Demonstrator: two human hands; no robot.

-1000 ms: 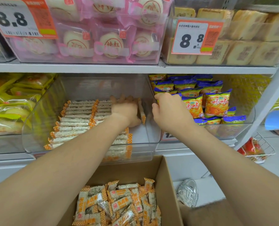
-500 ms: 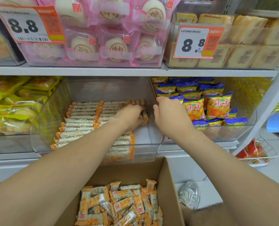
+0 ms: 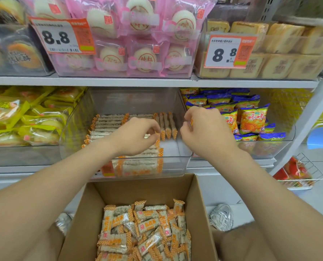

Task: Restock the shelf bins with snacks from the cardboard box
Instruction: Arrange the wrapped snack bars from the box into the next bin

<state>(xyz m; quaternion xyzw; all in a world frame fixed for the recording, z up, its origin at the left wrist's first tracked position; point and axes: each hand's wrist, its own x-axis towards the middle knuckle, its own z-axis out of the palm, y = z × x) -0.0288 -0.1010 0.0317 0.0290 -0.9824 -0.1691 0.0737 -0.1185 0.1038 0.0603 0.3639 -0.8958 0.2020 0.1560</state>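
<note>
1. Head view, what has changed: a second ago the left hand (image 3: 136, 136) lay flat and deep in the clear plastic shelf bin (image 3: 183, 162), pressing on the rows of orange-and-white wrapped snack bars (image 3: 109, 125). Now this hand has come back toward the front edge and is lifted a little. The right hand (image 3: 204, 132) has also pulled away from the bin's right wall. The judgement is that one placing is finished and the bars are being tidied.

2. Head view, the hands: the left hand pinches the orange end of one bar near the short upright row of bars (image 3: 167, 127). The right hand is half curled, and a small orange piece shows between its fingertips; whether this is a whole bar cannot be told.

3. Head view, the supply: the brown cardboard box (image 3: 200, 208) stands open directly below the bin and under both forearms. It holds many loose bars (image 3: 143, 232) of the same kind, so much restocking seems to remain. The right front part of the bin's floor is bare.
</note>
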